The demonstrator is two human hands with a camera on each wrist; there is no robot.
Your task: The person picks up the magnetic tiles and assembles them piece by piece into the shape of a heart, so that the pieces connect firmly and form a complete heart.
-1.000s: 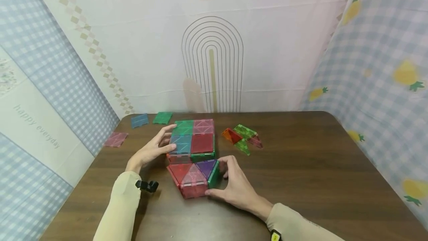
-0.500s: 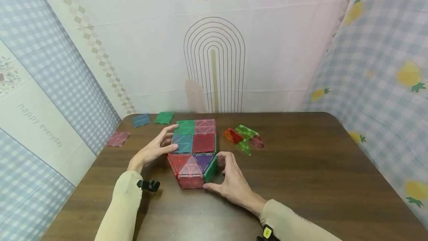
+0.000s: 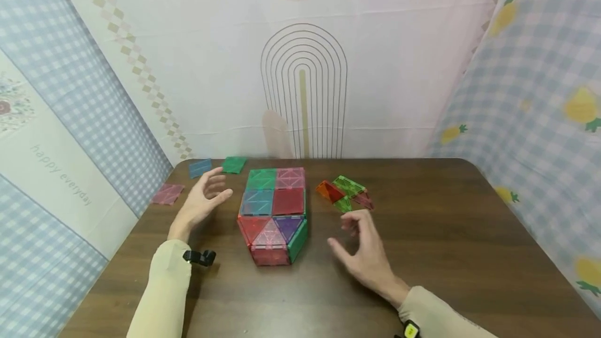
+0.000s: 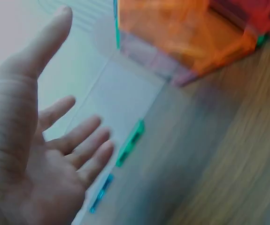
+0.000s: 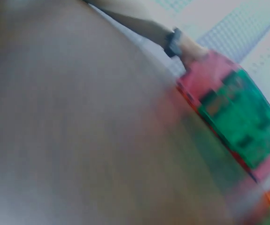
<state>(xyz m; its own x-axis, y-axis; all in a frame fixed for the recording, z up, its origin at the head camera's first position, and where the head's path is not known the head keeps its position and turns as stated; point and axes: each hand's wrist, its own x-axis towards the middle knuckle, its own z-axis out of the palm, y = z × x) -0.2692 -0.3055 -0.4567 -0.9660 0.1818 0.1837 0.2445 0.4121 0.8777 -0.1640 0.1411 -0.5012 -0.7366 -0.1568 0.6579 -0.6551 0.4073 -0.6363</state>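
A low box-like structure of translucent magnetic tiles [image 3: 288, 202] stands mid-table in the head view. Its top has four squares in green, pink, blue and dark red. Joined to its near side is a tapered section [image 3: 270, 233] topped by red, pink and purple triangles. My left hand [image 3: 199, 202] hovers left of the structure, apart from it, fingers spread and holding nothing. To the right, my right hand [image 3: 366, 254] is off the structure too, fingers loosely bent with nothing between them. The right wrist view is blurred and shows the structure's green side [image 5: 243, 117].
Loose tiles lie at the far left: a pink square [image 3: 168, 194], a blue one [image 3: 200, 167] and a green one [image 3: 233, 164]. Right of the structure are several loose triangles, among them a green one [image 3: 349, 185]. Patterned cloth hangs behind the wooden table [image 3: 441, 223].
The tapered section moved away from me and closed the gap to the square-topped part. Both hands then let go and drew outward, left and right.
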